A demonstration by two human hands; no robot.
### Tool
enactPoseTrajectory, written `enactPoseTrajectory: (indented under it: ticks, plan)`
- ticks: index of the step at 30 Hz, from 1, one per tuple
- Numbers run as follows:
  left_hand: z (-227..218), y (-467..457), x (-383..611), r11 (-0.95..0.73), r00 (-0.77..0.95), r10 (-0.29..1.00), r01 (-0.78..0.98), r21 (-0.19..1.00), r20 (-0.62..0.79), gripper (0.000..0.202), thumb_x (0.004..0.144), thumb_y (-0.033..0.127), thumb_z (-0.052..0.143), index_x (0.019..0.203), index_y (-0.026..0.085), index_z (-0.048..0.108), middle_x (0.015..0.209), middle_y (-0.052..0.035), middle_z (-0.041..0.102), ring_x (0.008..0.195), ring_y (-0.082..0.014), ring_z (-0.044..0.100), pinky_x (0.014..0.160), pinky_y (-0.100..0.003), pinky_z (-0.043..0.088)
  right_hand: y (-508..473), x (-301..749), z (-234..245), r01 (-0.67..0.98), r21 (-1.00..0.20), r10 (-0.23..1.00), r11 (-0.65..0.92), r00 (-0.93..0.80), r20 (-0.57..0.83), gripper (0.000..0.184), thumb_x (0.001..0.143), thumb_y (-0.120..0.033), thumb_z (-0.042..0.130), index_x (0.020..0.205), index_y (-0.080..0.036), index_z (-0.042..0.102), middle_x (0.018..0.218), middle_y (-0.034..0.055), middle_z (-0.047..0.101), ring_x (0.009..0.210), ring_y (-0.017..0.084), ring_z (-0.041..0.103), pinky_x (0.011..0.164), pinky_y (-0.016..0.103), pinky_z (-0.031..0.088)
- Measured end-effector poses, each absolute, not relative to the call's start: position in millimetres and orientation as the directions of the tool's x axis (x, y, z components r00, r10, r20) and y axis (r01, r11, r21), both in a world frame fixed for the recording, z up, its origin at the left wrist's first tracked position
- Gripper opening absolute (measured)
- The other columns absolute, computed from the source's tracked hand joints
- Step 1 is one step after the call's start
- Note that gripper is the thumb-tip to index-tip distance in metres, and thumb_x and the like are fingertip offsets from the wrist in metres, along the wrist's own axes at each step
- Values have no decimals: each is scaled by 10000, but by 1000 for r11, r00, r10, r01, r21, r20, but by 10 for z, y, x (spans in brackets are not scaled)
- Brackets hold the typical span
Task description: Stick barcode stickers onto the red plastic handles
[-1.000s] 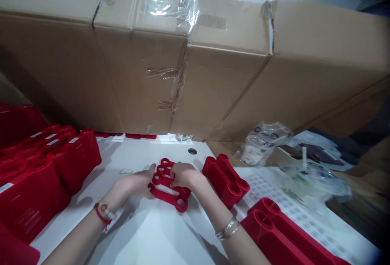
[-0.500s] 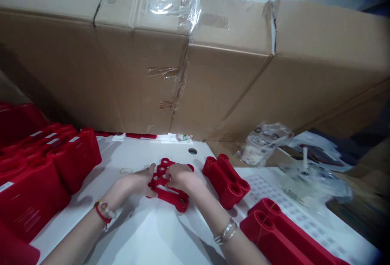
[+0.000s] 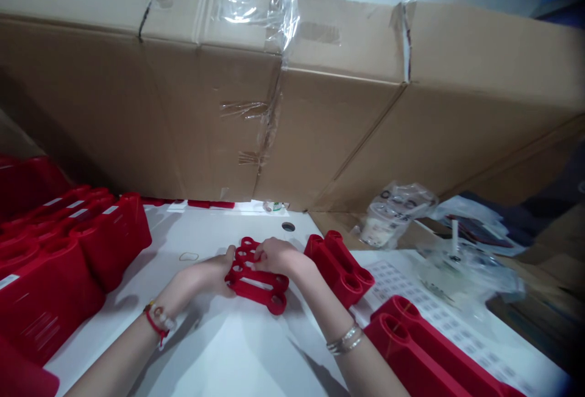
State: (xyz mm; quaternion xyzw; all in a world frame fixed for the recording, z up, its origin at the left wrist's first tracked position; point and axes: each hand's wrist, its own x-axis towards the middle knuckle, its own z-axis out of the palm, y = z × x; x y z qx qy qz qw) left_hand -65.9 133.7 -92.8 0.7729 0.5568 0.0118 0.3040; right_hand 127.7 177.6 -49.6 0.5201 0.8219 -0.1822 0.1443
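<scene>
A flat red plastic frame with round holes (image 3: 258,287) lies on the white table (image 3: 228,348). My left hand (image 3: 208,276) grips its left end, fingers curled on the edge. My right hand (image 3: 276,255) rests on the frame's far part, fingers bent and pinching at a second red holed piece (image 3: 247,249) just behind. A red string bracelet is on my left wrist, and silver bangles are on my right wrist.
Red plastic blocks with round sockets (image 3: 340,268) lie to the right, a longer one (image 3: 425,348) nearer me. Several red bins (image 3: 68,245) stand at the left. A wall of taped cardboard boxes (image 3: 283,98) rises behind. Clear plastic bags (image 3: 393,211) and a label sheet (image 3: 457,330) lie right.
My right hand has shifted slightly up and right along the frame, from over its middle to its far part. The frame has turned a little and moved right. My left hand has barely moved.
</scene>
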Motion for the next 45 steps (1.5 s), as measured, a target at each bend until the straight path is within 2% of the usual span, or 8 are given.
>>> enactPoseTrajectory:
  ticks: [4, 8, 20, 26, 30, 36, 40, 45]
  plan:
    - [-1030, 1383, -584, -250, 418, 885, 798, 548, -206, 388, 969, 327, 669, 1319, 182, 586, 1291, -106, 632, 1055, -243, 669, 884, -443, 592, 1851, 1480, -379, 924, -172, 844, 341, -382, -377, 293, 1013, -349, 630, 1257, -186, 644, 1260, 96, 668, 1033, 235, 686, 882, 442, 589]
    - [-1074, 1406, -570, -254, 395, 904, 807, 533, -167, 401, 969, 331, 668, 1329, 180, 575, 1277, -106, 633, 1034, -241, 672, 873, -441, 593, 1880, 1576, -295, 935, -171, 860, 312, -354, -366, 296, 1007, -340, 640, 1258, -184, 644, 1274, 98, 663, 1054, 242, 681, 894, 452, 584]
    - [-1004, 1397, -749, -214, 349, 910, 857, 469, -223, 401, 978, 353, 655, 1333, 184, 574, 1239, -99, 657, 987, -226, 687, 847, -424, 601, 1890, 1666, -343, 928, -211, 853, 308, -368, -371, 292, 1006, -336, 643, 1255, -185, 646, 1258, 94, 669, 1030, 236, 687, 877, 440, 592]
    - [-995, 1688, -1606, 0, 53, 982, 958, 286, -180, 374, 987, 353, 640, 1313, 176, 595, 1310, -111, 629, 1110, -263, 655, 941, -487, 566, 1905, 1765, -282, 927, -215, 884, 306, -360, -297, 263, 1016, -336, 625, 1245, -210, 656, 1303, 98, 652, 1062, 235, 674, 908, 441, 580]
    - [-1164, 1774, -1803, 37, 7, 979, 977, 210, -202, 311, 979, 363, 653, 1212, 157, 646, 1222, -91, 669, 1055, -248, 673, 909, -460, 577, 1856, 1863, -155, 925, -244, 904, 291, -349, -246, 254, 1008, -336, 638, 1215, -190, 667, 1259, 90, 672, 1035, 233, 683, 889, 435, 586]
    - [-1389, 1819, -1782, -12, 49, 978, 984, 180, -201, 285, 986, 373, 641, 1167, 154, 656, 1148, -78, 686, 982, -222, 684, 859, -424, 587, 1620, 2134, 197, 930, -291, 965, 224, -253, -67, 219, 1007, -356, 618, 1090, -177, 712, 1105, 79, 734, 964, 216, 694, 864, 385, 559]
    - [-1431, 1893, -1858, -13, 37, 985, 989, 144, -166, 276, 981, 372, 649, 1142, 148, 663, 1138, -74, 688, 979, -223, 684, 864, -425, 584, 1332, 2319, 455, 926, -327, 982, 188, -174, 71, 236, 1008, -348, 556, 1021, -200, 739, 1023, 85, 771, 880, 219, 709, 719, 304, 526]
    - [-1407, 1889, -1924, 70, -66, 997, 992, 105, -35, 315, 979, 344, 650, 1231, 155, 632, 1264, -103, 646, 1101, -260, 654, 928, -473, 567, 739, 2412, 750, 910, -359, 960, 207, -118, 254, 309, 1023, -456, 503, 1155, -249, 691, 1075, 50, 760, 918, 229, 704, 738, 335, 527]
